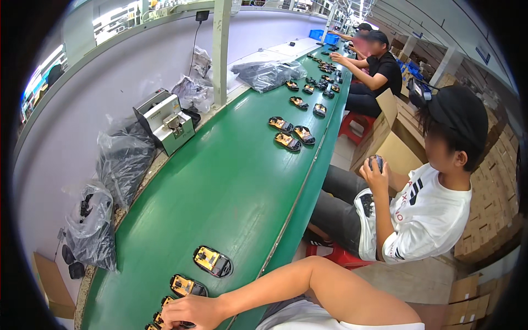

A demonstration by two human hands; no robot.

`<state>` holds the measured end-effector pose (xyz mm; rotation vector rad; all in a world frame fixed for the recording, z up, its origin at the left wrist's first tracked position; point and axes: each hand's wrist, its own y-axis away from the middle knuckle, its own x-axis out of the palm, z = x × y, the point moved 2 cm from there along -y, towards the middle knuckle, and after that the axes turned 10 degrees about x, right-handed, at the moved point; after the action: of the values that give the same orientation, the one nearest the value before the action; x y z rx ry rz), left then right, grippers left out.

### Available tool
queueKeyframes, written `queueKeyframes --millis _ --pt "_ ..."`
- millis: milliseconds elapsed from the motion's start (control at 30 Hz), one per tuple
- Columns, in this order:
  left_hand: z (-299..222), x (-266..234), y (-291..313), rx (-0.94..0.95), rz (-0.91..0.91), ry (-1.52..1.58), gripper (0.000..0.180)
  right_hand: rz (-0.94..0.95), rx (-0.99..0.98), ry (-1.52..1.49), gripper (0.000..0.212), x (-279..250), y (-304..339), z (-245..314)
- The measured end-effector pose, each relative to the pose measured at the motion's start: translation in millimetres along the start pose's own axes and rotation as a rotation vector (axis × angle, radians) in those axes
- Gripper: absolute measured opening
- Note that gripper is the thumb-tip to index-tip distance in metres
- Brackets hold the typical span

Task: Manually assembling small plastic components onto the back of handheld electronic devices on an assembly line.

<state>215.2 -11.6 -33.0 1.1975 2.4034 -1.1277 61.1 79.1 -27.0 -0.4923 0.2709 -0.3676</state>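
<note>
My right hand point(193, 312) reaches in from the lower right over the near end of the green belt. Its fingers are bent down around an opened computer mouse base, mostly hidden under the hand and cut off by the lower edge. Close beside the fingers sit several more black bases with orange circuit boards, partly covered. Just beyond the hand lies one mouse base point(187, 286), and farther up the belt another mouse base point(213, 261) lies apart, its orange board facing up. My left hand is out of the picture.
Farther along the green belt point(220, 192) lie several mouse bases point(287, 141). A grey-white machine point(166, 122) and plastic bags of black parts point(126, 157) line the left edge. At right a co-worker point(429, 209) holds a dark rounded piece point(376, 163); cartons point(489, 209) are stacked behind.
</note>
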Motion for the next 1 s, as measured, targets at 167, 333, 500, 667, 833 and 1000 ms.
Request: queueKeyframes --millis 167,333,500,667,833,1000 --pt "-10.7 -1.9 -1.0 -0.073 0.033 0.065 0.038 -0.005 0.000 0.070 0.024 -4.1 -2.9 9.0" --pt "-11.4 -2.1 -4.6 -0.063 0.027 0.096 0.039 -0.020 0.050 0.057 0.023 -8.9 -5.9 17.0" --pt "-7.8 -4.2 -1.1 -0.099 0.036 0.080 0.039 -0.038 0.054 0.040 0.021 -10.0 -6.5 19.0" --pt "-6.0 -5.1 1.1 -0.159 0.038 0.083 0.039 -0.042 0.060 0.035 0.019 -11.4 -6.2 20.1" --pt "-4.1 -3.0 0.7 -0.126 0.017 0.087 0.039 -0.029 0.073 0.047 0.020 -11.8 -5.1 17.7" --pt "-7.3 -3.1 -1.6 -0.109 0.021 0.066 0.038 -0.036 0.072 0.049 0.021 -9.9 -4.1 15.7"
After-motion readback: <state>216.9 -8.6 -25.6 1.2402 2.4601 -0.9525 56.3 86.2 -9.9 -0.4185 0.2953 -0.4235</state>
